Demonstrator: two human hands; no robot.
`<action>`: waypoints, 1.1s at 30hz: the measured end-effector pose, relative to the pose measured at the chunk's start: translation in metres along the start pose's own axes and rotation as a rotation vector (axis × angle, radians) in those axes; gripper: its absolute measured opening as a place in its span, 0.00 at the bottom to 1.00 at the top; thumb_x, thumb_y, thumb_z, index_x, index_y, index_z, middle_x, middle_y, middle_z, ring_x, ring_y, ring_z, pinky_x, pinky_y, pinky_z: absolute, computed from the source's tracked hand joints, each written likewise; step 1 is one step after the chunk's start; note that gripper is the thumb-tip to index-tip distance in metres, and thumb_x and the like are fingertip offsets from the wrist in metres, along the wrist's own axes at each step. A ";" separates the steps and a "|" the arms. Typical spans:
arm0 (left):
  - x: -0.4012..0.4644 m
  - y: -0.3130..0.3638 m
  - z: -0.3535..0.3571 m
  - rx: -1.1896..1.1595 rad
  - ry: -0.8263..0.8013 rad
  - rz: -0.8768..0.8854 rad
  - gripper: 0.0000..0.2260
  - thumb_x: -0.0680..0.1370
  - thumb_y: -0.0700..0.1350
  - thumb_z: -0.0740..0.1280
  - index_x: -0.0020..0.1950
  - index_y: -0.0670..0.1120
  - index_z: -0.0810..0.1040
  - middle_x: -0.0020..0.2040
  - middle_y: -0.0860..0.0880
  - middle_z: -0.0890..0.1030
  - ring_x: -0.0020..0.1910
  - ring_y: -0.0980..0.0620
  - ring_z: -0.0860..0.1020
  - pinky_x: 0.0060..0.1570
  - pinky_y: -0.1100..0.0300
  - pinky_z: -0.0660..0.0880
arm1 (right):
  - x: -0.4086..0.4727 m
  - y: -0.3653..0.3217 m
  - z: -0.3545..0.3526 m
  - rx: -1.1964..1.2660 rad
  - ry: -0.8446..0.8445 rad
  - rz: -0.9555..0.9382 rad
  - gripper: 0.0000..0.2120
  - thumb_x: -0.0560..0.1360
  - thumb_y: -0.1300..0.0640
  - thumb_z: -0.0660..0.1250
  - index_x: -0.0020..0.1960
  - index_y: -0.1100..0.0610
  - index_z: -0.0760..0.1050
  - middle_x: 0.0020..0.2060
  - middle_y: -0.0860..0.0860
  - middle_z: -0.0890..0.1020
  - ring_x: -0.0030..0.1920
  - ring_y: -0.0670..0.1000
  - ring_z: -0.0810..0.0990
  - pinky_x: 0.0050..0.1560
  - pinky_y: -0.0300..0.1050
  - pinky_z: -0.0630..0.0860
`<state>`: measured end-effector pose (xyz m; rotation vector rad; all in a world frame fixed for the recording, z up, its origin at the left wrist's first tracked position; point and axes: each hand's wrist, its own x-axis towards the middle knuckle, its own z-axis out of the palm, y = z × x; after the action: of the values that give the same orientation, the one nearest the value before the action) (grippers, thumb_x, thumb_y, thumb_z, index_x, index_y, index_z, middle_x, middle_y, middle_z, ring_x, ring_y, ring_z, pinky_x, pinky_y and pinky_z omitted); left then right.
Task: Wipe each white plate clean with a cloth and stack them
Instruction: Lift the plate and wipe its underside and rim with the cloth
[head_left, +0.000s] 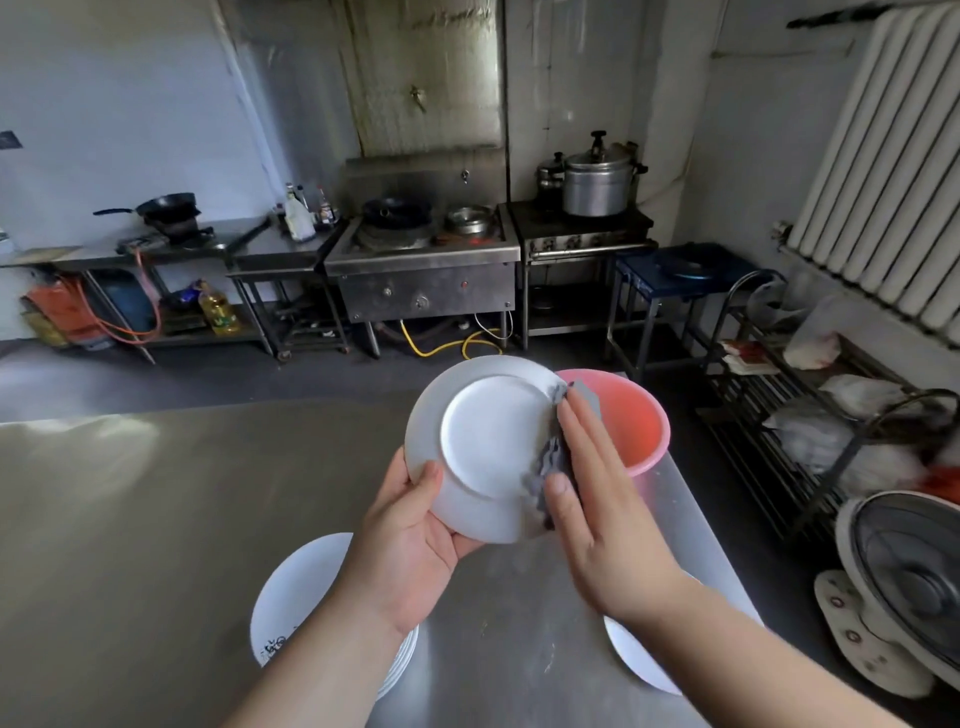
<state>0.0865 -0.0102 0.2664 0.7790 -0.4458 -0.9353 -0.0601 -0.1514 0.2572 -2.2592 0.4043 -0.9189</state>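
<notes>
My left hand (410, 545) grips a white plate (483, 441) by its lower left rim and holds it up, tilted, above the steel table, its underside facing me. My right hand (597, 509) lies flat against the plate's right edge and presses a grey cloth (550, 467) onto it. A stack of white plates (296, 587) rests on the table at the lower left, partly hidden by my left forearm. Another white plate (634, 660) lies on the table at the lower right, mostly covered by my right forearm.
A pink plastic basin (634, 421) stands on the steel table (156, 519) just behind the held plate. A metal rack with bags (810, 415) and a fan (909, 582) are on the right. Stoves and pots line the far wall.
</notes>
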 end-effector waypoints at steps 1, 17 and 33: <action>0.000 -0.001 0.003 -0.008 0.000 0.017 0.19 0.85 0.43 0.60 0.77 0.51 0.72 0.75 0.43 0.76 0.73 0.39 0.76 0.58 0.39 0.80 | 0.010 0.002 -0.005 0.006 0.019 0.015 0.31 0.87 0.45 0.53 0.85 0.57 0.53 0.85 0.46 0.51 0.84 0.44 0.49 0.84 0.48 0.51; 0.005 0.012 -0.005 -0.003 0.043 -0.166 0.16 0.81 0.50 0.64 0.67 0.53 0.82 0.66 0.44 0.83 0.58 0.45 0.85 0.43 0.46 0.83 | 0.044 0.019 -0.038 0.205 -0.017 0.103 0.23 0.81 0.58 0.60 0.73 0.49 0.77 0.72 0.34 0.76 0.75 0.39 0.70 0.78 0.45 0.67; 0.014 -0.015 0.020 -0.157 0.082 -0.023 0.20 0.84 0.43 0.59 0.77 0.49 0.71 0.72 0.40 0.79 0.68 0.39 0.80 0.53 0.46 0.83 | 0.013 0.001 0.014 -0.074 0.029 0.222 0.36 0.84 0.36 0.45 0.85 0.51 0.40 0.83 0.39 0.38 0.82 0.40 0.37 0.84 0.47 0.45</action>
<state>0.0728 -0.0359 0.2679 0.6778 -0.2886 -0.9444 -0.0415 -0.1520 0.2555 -2.2141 0.6972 -0.8347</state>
